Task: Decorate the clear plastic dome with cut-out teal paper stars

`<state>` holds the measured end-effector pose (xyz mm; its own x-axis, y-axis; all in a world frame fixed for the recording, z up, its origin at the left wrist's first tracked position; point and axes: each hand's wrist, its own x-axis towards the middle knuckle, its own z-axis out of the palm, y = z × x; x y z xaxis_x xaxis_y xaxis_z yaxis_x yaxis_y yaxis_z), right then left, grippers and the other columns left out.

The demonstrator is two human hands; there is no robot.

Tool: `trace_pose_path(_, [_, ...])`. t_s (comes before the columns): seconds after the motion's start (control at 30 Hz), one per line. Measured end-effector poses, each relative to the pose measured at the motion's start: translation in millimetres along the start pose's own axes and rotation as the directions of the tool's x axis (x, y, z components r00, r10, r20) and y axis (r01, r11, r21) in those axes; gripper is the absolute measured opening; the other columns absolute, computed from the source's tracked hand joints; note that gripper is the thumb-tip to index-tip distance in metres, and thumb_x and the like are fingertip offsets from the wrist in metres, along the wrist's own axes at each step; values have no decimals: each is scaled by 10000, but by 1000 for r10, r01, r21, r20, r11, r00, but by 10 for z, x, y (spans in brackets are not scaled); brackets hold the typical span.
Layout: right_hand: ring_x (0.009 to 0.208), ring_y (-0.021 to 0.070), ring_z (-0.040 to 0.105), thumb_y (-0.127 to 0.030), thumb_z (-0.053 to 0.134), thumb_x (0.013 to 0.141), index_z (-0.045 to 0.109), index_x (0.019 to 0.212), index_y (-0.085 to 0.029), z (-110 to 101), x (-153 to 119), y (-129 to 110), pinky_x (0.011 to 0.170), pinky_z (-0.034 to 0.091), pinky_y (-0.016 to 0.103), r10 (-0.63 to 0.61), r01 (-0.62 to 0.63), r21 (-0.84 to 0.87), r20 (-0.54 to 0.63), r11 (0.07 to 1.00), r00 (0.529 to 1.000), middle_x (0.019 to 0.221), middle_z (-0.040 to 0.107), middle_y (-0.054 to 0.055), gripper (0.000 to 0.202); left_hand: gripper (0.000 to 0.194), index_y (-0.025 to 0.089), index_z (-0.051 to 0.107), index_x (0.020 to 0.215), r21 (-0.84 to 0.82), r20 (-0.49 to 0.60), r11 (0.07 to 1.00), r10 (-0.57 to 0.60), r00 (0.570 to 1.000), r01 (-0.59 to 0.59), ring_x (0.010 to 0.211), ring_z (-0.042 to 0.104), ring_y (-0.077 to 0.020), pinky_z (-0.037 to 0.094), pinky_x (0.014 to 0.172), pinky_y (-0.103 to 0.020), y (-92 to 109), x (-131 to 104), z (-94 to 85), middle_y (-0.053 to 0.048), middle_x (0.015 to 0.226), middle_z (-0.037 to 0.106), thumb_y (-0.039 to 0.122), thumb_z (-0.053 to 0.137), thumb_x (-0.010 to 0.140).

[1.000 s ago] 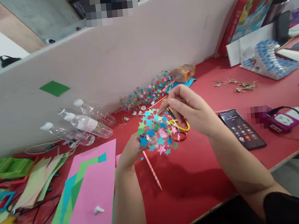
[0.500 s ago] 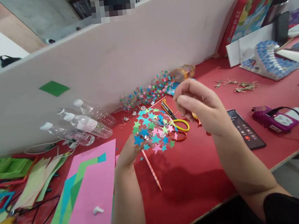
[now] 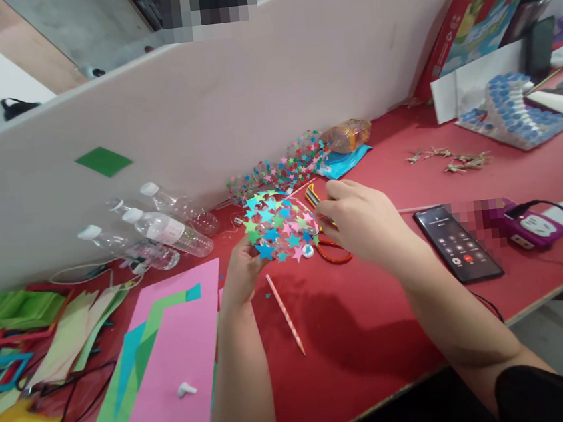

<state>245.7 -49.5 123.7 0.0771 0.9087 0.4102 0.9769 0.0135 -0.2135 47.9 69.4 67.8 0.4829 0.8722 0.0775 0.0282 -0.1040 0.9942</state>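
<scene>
My left hand [image 3: 242,272] is closed round the lower left side of a clear, rounded piece covered in coloured paper stars [image 3: 280,228]. Close to its right side is my right hand [image 3: 350,220], fingers bent and pointing left; whether they hold anything is hidden. Scissors with a red-orange handle [image 3: 336,253] lie beneath the right hand, beside a yellow cutter [image 3: 311,196]. A striped pencil [image 3: 286,314] rests on the red table [image 3: 356,351] below the star-covered piece.
Clear bottles [image 3: 168,233] lie at the left, behind pink paper [image 3: 176,356]. Star-covered bottles [image 3: 277,171] lie along the partition [image 3: 230,102]. A phone [image 3: 458,243] and purple power socket [image 3: 529,225] sit at the right.
My right hand has moved down and left, closer to the star-covered piece, and turned its back towards the camera. The star-covered piece has tilted and risen slightly in my left hand.
</scene>
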Motion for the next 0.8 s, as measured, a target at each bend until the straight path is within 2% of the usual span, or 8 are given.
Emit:
trace_pose_path(0.1, [802,189,471,-118,592,874,667,759,-154,11,-14,23,604,306,293,-37,37,-16,-25,999,999,858,549,83,142,451,186,703,879,3,-6,1000,-2,1000,2,691,635,-140,539,707,-259,24,0,16,0,784,701,398,885,526])
trace_pose_path(0.2, [795,191,460,-113,547,903,646,733,-152,18,1,29,661,361,303,-57,56,-14,-115,998,992,848,533,86,200,469,191,708,943,57,13,998,6,1000,-7,734,650,-163,542,730,-282,8,4,1,-19,846,717,403,867,556])
trace_pose_path(0.33, [798,183,465,-136,492,947,635,768,-151,-11,28,2,741,411,313,-58,82,95,-231,992,971,858,532,83,229,436,177,707,946,137,51,991,-8,999,1,701,626,-163,517,670,-274,-51,2,-55,-26,823,704,416,820,599])
trace_pose_path(0.47, [781,161,481,-132,479,948,612,778,-153,-53,26,-17,746,420,295,-55,121,271,-239,955,970,867,531,70,217,358,182,682,814,102,76,995,-9,997,1,684,606,-152,508,640,-261,-57,-21,-78,-15,777,683,402,811,563])
trace_pose_path(0.6, [745,152,460,-121,488,923,588,784,-160,-68,21,4,728,394,296,0,84,316,-255,945,967,841,517,51,175,285,198,635,748,-33,53,998,-53,997,54,678,617,-146,521,616,-252,-34,-46,-65,-3,777,678,311,813,555])
trace_pose_path(0.7, [730,145,450,-120,504,904,571,773,-172,-80,11,18,709,376,287,4,90,358,-254,929,967,823,513,37,156,287,194,637,753,-80,62,993,-86,994,91,649,608,-138,522,590,-248,-35,-55,-59,-8,777,667,299,812,551])
trace_pose_path(0.8, [719,132,455,-113,539,873,548,738,-178,-101,-9,11,701,372,274,-29,136,433,-245,891,969,801,520,20,150,327,197,668,836,-52,57,994,-98,994,101,678,624,-159,540,612,-271,-48,-49,-63,-28,809,677,273,817,555])
